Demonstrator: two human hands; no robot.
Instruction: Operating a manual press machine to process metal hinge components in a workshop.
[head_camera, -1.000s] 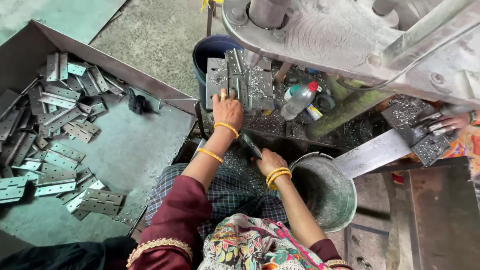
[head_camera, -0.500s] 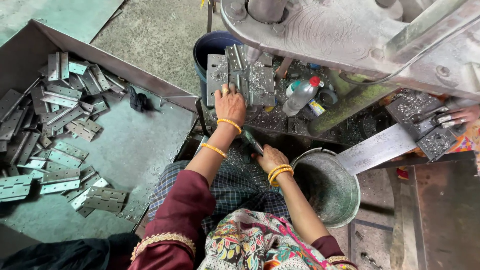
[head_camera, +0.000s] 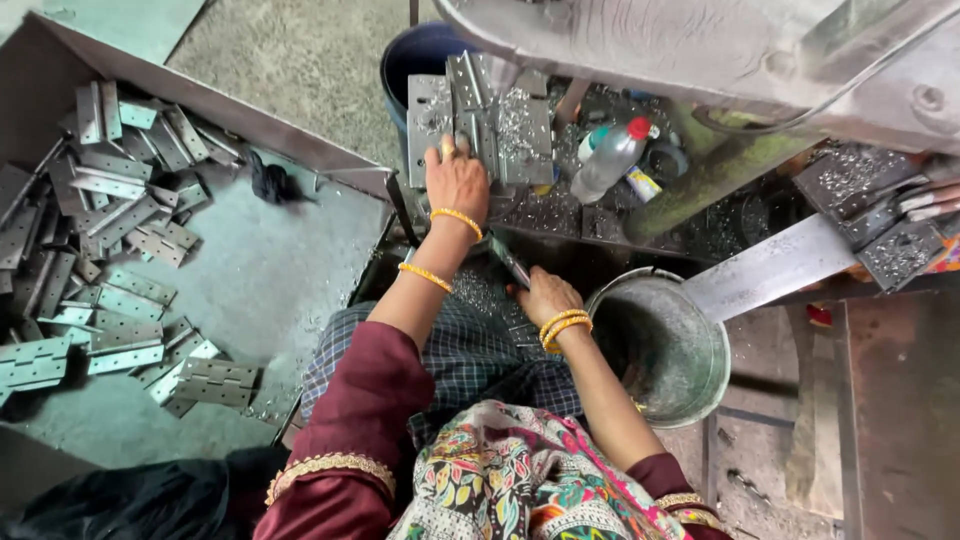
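Left hand (head_camera: 455, 180) grips a hinge (head_camera: 480, 120); right hand (head_camera: 545, 295) seemingly holds another.

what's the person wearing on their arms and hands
Both arms have dark maroon sleeves reaching about the elbow, each cuff edged with a gold embroidered band. The left hand has two thin gold bangles set apart along the forearm, and what looks like a ring. The right hand has gold bangles stacked together at the wrist. No gloves.

One metal bucket (head_camera: 660, 350), one plastic bottle (head_camera: 608, 158), four gold bangles (head_camera: 455, 215), dozens of hinges (head_camera: 110, 210)
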